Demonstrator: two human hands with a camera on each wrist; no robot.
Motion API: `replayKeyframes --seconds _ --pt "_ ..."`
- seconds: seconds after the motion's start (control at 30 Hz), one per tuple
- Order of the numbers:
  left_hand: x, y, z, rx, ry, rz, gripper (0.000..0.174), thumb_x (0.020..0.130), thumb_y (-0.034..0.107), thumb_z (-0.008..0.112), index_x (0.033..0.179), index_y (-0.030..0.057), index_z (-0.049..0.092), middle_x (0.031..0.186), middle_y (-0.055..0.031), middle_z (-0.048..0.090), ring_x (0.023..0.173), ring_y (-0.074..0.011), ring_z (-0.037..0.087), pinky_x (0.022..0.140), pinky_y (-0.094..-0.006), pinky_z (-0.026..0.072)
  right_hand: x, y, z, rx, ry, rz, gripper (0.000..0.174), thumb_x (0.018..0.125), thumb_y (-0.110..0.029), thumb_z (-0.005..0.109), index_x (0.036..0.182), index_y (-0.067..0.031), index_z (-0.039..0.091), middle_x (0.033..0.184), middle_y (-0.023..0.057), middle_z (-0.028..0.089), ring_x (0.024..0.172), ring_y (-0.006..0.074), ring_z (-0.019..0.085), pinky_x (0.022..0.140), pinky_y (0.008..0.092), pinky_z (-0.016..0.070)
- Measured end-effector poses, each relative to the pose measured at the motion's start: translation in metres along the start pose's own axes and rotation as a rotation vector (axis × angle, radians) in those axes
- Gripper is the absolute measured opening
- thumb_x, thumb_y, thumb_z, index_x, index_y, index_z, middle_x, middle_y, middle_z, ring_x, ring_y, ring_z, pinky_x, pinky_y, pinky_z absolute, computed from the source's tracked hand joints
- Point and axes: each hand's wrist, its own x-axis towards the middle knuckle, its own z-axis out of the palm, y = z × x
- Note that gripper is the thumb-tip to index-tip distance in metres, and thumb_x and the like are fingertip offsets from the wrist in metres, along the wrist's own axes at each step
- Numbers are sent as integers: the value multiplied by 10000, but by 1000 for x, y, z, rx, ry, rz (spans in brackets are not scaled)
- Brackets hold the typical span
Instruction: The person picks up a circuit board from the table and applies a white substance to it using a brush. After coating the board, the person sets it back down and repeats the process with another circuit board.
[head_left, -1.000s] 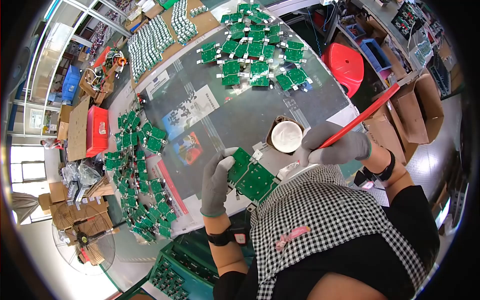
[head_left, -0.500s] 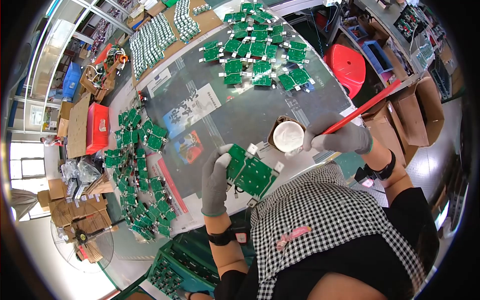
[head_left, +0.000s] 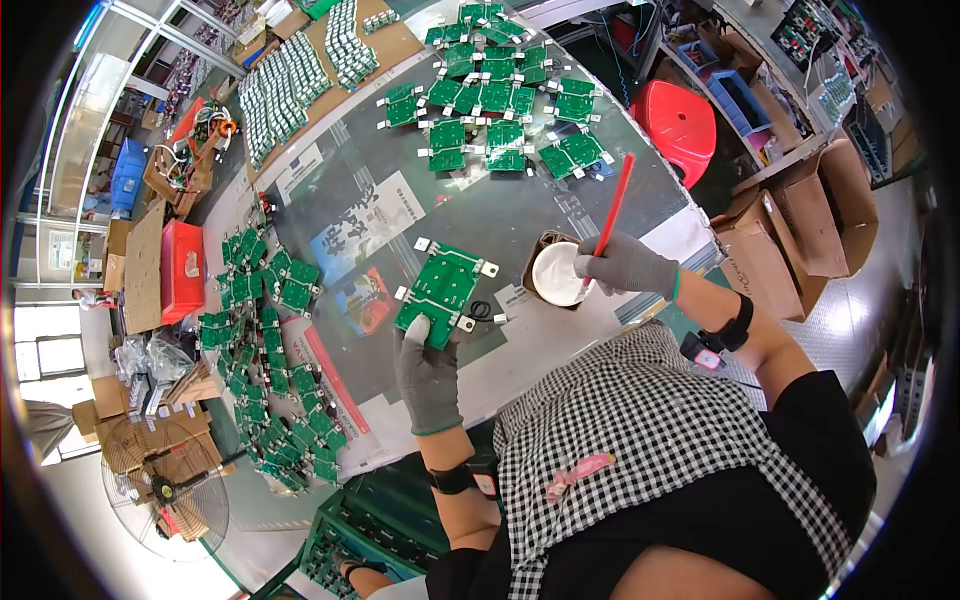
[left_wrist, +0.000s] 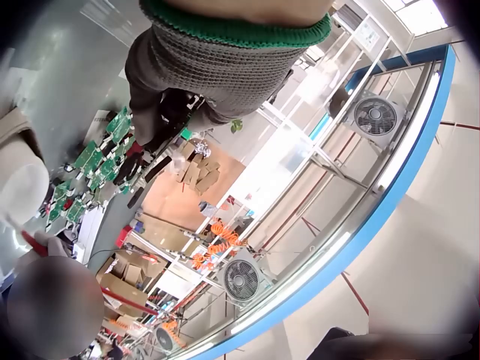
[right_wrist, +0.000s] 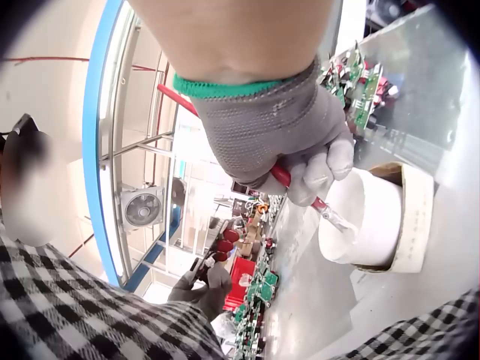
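In the head view my gloved left hand (head_left: 428,385) grips a green circuit board (head_left: 445,285) by its near edge, thumb on top. White-tipped metal tabs stick out from the board's sides, and a black cable loop (head_left: 481,311) shows beside it. My gloved right hand (head_left: 635,267) pinches a red-handled brush (head_left: 619,195) above a white cup (head_left: 553,275). In the right wrist view the brush's tip (right_wrist: 343,223) is inside the cup's mouth, over white contents. A cut-down cardboard box (right_wrist: 415,217) surrounds the cup. The left wrist view mostly hides the board behind the hand.
Several green boards (head_left: 505,95) lie at the table's far side, and more are heaped at the left (head_left: 265,360). A red bin (head_left: 182,270) stands beyond the left edge, a red stool (head_left: 675,130) beyond the right. Another person's arm (head_left: 365,578) shows near a green crate (head_left: 375,525).
My left hand has moved the board forward and left, away from the apron, and turned it. My right hand has shifted left to the cup, with the brush handle now steeper.
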Motion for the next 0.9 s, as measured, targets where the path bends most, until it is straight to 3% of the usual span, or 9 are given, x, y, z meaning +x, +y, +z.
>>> replayKeyframes --seconds 0.07,0.23,0.27,0.4,0.5,0.53,0.63,0.83,0.9 --pt "0 -2 2 -23 3 12 273 890 74 541 1157 29 507 1087 -96 599 925 -204 631 742 -324 549 -5 -12 -7 87 -10 37 243 859 -230 575 820 6 619 613 73 590 501 135 583 482 275 461" --pt "-9 0 25 1 -41 83 187 880 44 527 1063 25 498 1082 -99 574 953 -204 615 820 -360 532 -52 -66 -19 388 -3 -355 194 859 -147 527 838 17 629 617 67 591 526 118 563 538 249 460" --pt "-12 1 30 40 -88 79 412 870 41 517 1274 -13 453 1198 -115 565 1063 -219 596 908 -341 504 -60 -74 -16 418 10 -463 185 858 -131 521 848 17 632 629 65 595 540 113 558 553 244 457" --pt "-17 0 44 99 -73 69 375 875 47 521 1242 -6 467 1186 -121 568 1039 -210 605 903 -332 501 -83 -91 3 270 -113 -517 169 849 -90 528 904 28 637 813 82 628 695 129 559 649 268 447" --pt "-17 0 46 92 -68 76 353 878 48 521 1225 1 480 1174 -118 574 1031 -207 609 898 -331 504 -71 -77 17 191 -57 -710 172 854 -83 513 907 25 636 843 92 627 745 159 572 697 295 456" --pt "-17 -1 47 84 -67 73 347 878 48 521 1220 4 483 1169 -116 577 1031 -207 610 896 -329 505 -75 -82 16 141 -44 -660 172 854 -90 515 897 26 634 837 106 622 769 187 574 730 321 459" --pt "-18 -1 49 60 -72 66 331 880 50 521 1207 11 491 1155 -109 586 1030 -203 611 893 -324 506 -53 -69 27 97 5 -886 159 845 -95 526 881 18 632 829 118 614 760 214 575 735 336 458" --pt "-17 1 45 4 -57 80 333 876 48 529 1205 10 492 1152 -103 590 1029 -197 610 892 -321 506 -66 -72 19 -28 -37 -817 151 828 -109 534 870 7 621 784 122 589 749 243 564 728 350 454" --pt "-19 2 48 29 -51 87 349 872 46 536 1215 11 489 1153 -102 590 1029 -196 611 888 -321 507 -71 -79 18 -39 0 -883 152 828 -114 533 864 7 618 773 117 583 747 240 560 728 351 453"
